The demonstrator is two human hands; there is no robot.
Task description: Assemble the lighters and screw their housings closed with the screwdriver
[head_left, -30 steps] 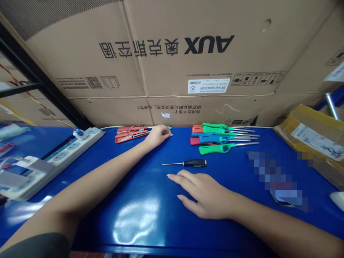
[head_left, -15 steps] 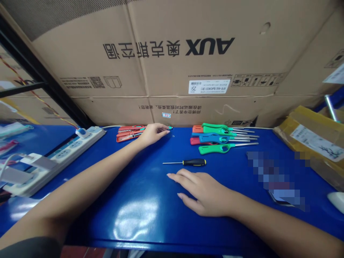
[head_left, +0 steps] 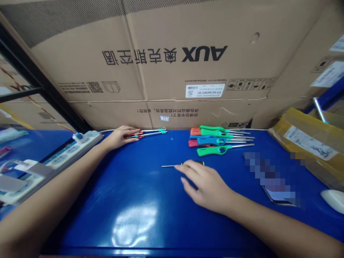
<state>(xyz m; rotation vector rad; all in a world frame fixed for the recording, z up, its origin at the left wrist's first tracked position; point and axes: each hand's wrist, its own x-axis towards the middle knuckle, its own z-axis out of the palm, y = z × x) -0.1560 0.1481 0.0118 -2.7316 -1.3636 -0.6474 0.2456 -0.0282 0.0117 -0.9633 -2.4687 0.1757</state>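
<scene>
At the back left, my left hand spans the handles of red lighters, fingers on the far side and thumb on the near side. Much of the handles is hidden under it; the metal stems with turquoise parts point right. My right hand has its fingers loosely stretched and partly covers a black and yellow screwdriver. Whether the fingertips touch the screwdriver is unclear. Two tiny metal pieces lie right of the red lighters' tips.
Green, blue and red long-stemmed lighters lie together at the back right. A power strip with plugs runs along the left. On the right are a blurred phone, a taped carton and a white object. Behind stands a large cardboard sheet.
My left hand has moved left from the red lighters' tips to their handles, uncovering the stems. My right hand has moved slightly up, over the screwdriver. The view has shifted a little.
</scene>
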